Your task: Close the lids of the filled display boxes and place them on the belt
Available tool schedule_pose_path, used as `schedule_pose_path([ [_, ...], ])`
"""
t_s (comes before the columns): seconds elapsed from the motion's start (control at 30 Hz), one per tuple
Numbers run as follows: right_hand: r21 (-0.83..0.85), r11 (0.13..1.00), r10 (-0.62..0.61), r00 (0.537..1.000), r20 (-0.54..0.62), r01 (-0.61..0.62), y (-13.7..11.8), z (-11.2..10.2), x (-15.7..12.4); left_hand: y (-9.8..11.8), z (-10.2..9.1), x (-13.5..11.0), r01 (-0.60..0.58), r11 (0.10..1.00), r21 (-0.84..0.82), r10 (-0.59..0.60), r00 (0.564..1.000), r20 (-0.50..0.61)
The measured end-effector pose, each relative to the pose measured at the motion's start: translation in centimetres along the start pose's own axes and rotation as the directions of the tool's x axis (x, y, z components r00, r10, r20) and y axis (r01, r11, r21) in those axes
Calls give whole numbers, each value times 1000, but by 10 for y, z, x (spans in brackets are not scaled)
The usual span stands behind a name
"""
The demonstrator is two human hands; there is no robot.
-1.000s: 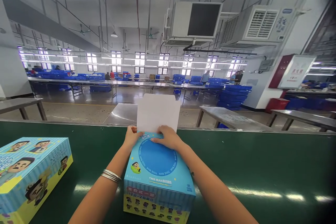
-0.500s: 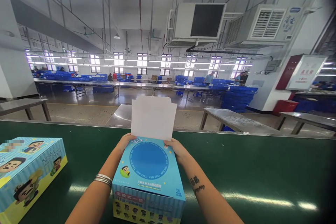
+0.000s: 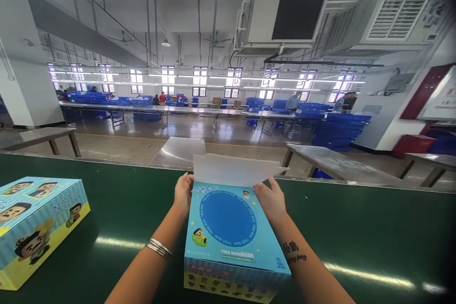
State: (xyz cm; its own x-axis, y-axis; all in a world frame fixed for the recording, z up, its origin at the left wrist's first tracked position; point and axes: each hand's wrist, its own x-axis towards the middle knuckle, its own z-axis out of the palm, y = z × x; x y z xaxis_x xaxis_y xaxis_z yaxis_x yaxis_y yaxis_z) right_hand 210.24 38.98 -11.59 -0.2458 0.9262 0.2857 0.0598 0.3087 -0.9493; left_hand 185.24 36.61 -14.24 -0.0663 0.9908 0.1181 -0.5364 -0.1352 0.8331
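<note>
A light-blue cardboard box (image 3: 228,221) with a dark-blue circle on its top stands in front of me. Its white flap (image 3: 231,171) rises from the far edge, leaning away from me. My left hand (image 3: 183,194) grips the far left corner, fingers curled at the flap's base. At the far right corner, my right hand (image 3: 272,199) holds the box with its thumb raised; some fingertips are hidden behind the flap. To the left lies a second printed cardboard box (image 3: 42,223), its striped sides showing cartoon figures, with neither hand on it.
The boxes are on a green work surface (image 3: 135,209). Beyond its far edge are metal tables (image 3: 327,161) and a low metal top (image 3: 180,149). Stacked blue crates (image 3: 338,130) and several people stand farther back. An air unit (image 3: 285,16) hangs overhead.
The view has swung slightly left, so the box and both hands appear farther right. The flap has tipped farther back and looks lower. My right thumb has lifted.
</note>
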Motion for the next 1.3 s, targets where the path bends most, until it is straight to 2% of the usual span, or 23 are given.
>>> schedule_pose_path([
  [0.13, -153, 988, 31, 997, 77, -18, -6, -8, -14, -4, -11, -3, -43, 989, 140, 36, 998, 51],
  [0.27, -341, 940, 72, 989, 129, -24, -15, -5, -28, 16, -30, -18, -49, 928, 368, -4, 990, 142],
  [0.33, -516, 853, -12, 993, 117, 71, -25, 6, -39, 36, -34, -34, -84, 871, 485, -5, 984, 178],
  [0.4, -705, 667, -167, 970, 174, 241, -39, 24, -58, 57, -31, -56, -162, 781, 603, 15, 970, 242],
  [0.43, -758, 565, -222, 944, 242, 327, -46, 34, -69, 66, -27, -70, -207, 725, 657, 8, 956, 293],
  [0.47, -755, 517, -222, 915, 336, 403, -54, 44, -82, 72, -24, -85, -302, 550, 778, -72, 912, 405],
  [0.5, -719, 527, -181, 887, 425, 452, -60, 53, -95, 77, -20, -100, -382, 399, 833, -181, 858, 480],
  [0.53, -694, 542, -145, 866, 478, 474, -65, 60, -107, 79, -18, -115, -447, 289, 846, -271, 810, 521],
  [0.6, -676, 546, -117, 844, 524, 495, -70, 69, -124, 79, -16, -136, -546, 98, 832, -358, 761, 541],
  [0.67, -682, 518, -124, 834, 537, 516, -69, 73, -132, 76, -20, -146, -596, -17, 803, -370, 750, 549],
  [0.77, -667, 471, -153, 798, 583, 577, -57, 78, -130, 69, -33, -144, -649, -122, 751, -326, 741, 587],
  [0.87, -682, 333, -244, 758, 605, 651, -42, 88, -127, 62, -46, -137, -671, -228, 705, -274, 739, 615],
  [0.97, -696, 227, -281, 730, 623, 681, -38, 96, -122, 65, -50, -133, -668, -258, 698, -272, 744, 610],
  [1.03, -685, 256, -227, 731, 644, 682, -47, 99, -116, 76, -47, -131, -663, -197, 723, -308, 742, 596],
  [1.13, -673, 355, -95, 741, 665, 649, -67, 102, -106, 96, -39, -131, -614, -89, 784, -368, 752, 547],
  [1.2, -678, 365, -60, 743, 667, 638, -73, 105, -103, 104, -37, -133, -594, -74, 801, -382, 759, 527],
  [1.3, -676, 315, -120, 735, 668, 666, -69, 111, -108, 105, -45, -139, -610, -115, 784, -353, 763, 542],
])
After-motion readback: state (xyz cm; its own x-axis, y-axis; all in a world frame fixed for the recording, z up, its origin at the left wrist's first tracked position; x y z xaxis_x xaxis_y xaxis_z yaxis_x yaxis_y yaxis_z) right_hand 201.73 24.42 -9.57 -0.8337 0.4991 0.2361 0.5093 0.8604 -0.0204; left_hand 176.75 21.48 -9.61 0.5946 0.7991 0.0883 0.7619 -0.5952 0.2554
